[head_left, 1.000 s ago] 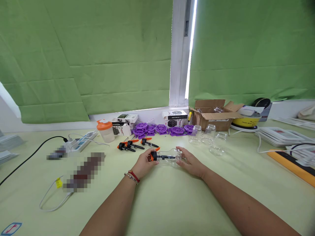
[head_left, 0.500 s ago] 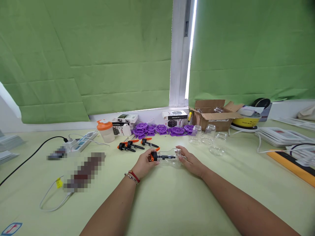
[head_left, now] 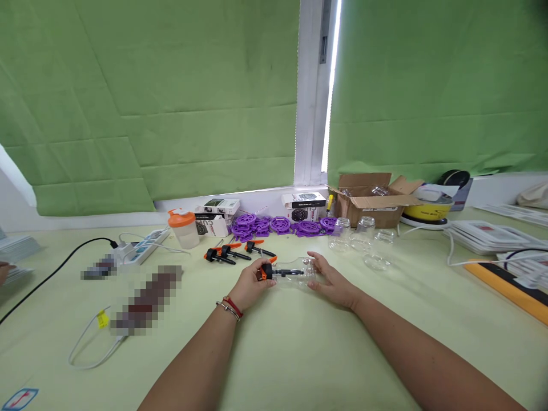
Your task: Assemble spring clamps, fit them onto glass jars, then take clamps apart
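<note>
Lying sideways between my hands is a clear bottle (head_left: 295, 280), low over the table. A black-and-orange trigger spray head (head_left: 268, 270) covers its left end, and the head's dark stem runs inside the bottle. My left hand (head_left: 249, 283) is closed around the spray head, its thumb below. My right hand (head_left: 336, 283) cups the other end of the bottle between thumb and fingers. Behind my left hand lie three similar spray heads (head_left: 234, 252) with orange triggers. Several clear bottles (head_left: 377, 254) are grouped beyond my right hand.
Purple wheel-like plastic parts (head_left: 280, 225) and small printed boxes (head_left: 303, 206) line the back. An open cardboard box (head_left: 370, 211) stands back right. An orange-lidded cup (head_left: 185, 229) and a power strip (head_left: 150, 244) are left. Another person's hand (head_left: 5, 271) shows at the left edge.
The bottle has shifted slightly left, closer against the spray head. My right hand's fingers sit nearer its end. Another person's hand has come in at the left edge.
</note>
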Tool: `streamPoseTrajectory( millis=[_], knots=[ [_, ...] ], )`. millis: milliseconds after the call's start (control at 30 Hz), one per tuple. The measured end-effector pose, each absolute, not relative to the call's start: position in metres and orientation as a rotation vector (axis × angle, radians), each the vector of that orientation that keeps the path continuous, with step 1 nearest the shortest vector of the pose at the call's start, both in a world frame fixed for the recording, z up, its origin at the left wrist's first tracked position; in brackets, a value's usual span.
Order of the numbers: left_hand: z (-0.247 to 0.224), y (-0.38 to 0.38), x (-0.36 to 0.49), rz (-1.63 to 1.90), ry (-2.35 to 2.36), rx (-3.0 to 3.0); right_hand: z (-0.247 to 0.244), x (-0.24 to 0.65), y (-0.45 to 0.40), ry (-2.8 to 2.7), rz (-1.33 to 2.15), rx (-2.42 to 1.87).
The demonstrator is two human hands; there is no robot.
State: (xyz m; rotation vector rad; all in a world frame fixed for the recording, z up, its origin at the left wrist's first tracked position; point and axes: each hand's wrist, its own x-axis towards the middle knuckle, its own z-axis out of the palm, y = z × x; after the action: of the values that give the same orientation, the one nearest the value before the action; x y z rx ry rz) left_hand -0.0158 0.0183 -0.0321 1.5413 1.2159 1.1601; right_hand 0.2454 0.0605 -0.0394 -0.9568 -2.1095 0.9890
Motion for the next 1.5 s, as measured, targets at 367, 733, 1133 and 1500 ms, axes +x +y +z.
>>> streamPoseTrajectory(
  millis=[367, 733, 1133, 1500],
  knots=[
    [-0.0333, 0.0181, -0.0150, 1.150, 1.212, 1.544, -0.0383, 0.2456, 0.0642, -2.173, 0.952, -0.993],
    [-0.0354, 0.0187, -0.0149, 1.135, 1.220, 1.522, -0.0406, 0.2457, 0.0655, -2.075, 0.958, -1.005],
    [-0.0383, 0.0189, -0.0106, 1.141, 1.204, 1.572, -0.0361, 0.2424, 0.0656, -2.003, 0.890, -1.050],
    [-0.0340, 0.0177, -0.0085, 1.161, 1.229, 1.528, -0.0397, 0.2455, 0.0645, -1.908, 1.140, -1.005]
  ],
)
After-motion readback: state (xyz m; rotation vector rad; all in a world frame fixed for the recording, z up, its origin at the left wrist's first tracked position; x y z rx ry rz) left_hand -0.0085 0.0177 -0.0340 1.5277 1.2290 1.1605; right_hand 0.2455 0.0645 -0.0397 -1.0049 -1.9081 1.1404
